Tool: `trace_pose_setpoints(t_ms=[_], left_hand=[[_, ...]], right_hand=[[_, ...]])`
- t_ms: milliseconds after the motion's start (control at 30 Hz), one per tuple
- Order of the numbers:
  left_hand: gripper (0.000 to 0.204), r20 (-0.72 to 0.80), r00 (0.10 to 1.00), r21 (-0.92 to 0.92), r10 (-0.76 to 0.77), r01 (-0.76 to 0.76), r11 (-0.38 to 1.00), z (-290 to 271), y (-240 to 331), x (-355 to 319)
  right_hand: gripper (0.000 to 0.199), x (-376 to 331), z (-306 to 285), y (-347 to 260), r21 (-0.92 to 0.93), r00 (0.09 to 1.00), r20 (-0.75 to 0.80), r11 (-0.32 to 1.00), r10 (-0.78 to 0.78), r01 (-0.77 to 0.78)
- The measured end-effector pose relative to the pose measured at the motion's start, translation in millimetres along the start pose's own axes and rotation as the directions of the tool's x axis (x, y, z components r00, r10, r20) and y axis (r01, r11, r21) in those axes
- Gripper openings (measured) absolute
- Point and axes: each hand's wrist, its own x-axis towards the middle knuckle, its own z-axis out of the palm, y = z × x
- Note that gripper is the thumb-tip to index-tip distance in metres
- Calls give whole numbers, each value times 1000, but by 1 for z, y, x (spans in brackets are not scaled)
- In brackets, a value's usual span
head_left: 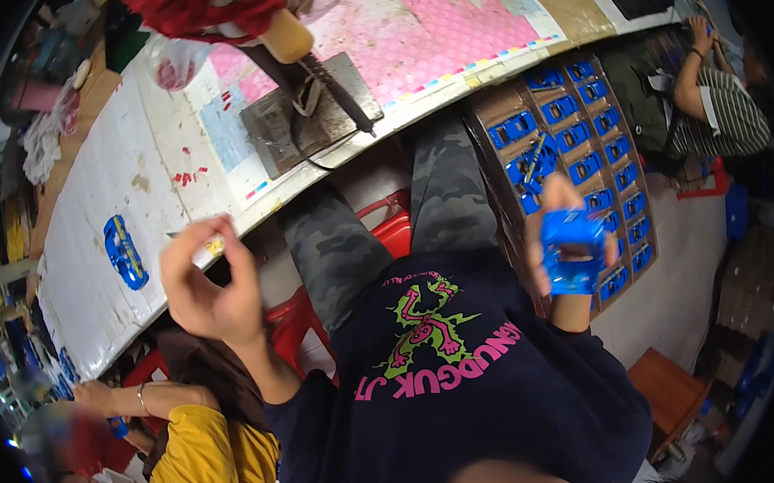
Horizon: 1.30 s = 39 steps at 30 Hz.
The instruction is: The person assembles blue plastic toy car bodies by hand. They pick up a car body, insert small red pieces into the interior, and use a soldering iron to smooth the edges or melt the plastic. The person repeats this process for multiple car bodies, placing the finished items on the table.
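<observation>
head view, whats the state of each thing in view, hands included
right hand: closed around a blue car
held blue car: gripped, off the table
left hand: raised, fingers curled, grip unclear
other blue car: lying on the table, untouched
pink sheet: spread on the table, stained
boxed blue cars: set in rows on cardboard

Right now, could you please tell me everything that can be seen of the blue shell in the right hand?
The shell is glossy blue, plastic by its look, roughly boxy, with an opening in its middle. Its lower end catches light and looks paler. The right hand holds it up, skin showing on both sides of it. In the picture it overlaps the brown tray. Finer details are too blurred to tell.
</observation>
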Motion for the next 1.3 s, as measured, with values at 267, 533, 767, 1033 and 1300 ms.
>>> trace_pose_setpoints(t_ms=[267, 533, 767, 1033, 1300], left_hand=[[21, 395, 908, -604, 142, 140, 784, 37, 68, -10], [19, 427, 888, -669, 169, 185, 720, 39, 74, -25], [21, 416, 879, -697, 232, 145, 702, 46, 72, -26], [24, 419, 873, -771, 250, 197, 605, 49, 66, -25], [24, 378, 888, -772, 263, 146, 618, 50, 68, -25]], right_hand=[[82, 42, 16, 41, -406, 982, 57, 903, 179, -141], [82, 50, 17, 41, -344, 982, 186, 939, 35, 31], [80, 49, 20, 37, -334, 985, 170, 940, -7, 64], [73, 51, 20, 33, -390, 986, 157, 921, 57, 9], [73, 57, 21, 31, -437, 982, 179, 899, 54, 30]])
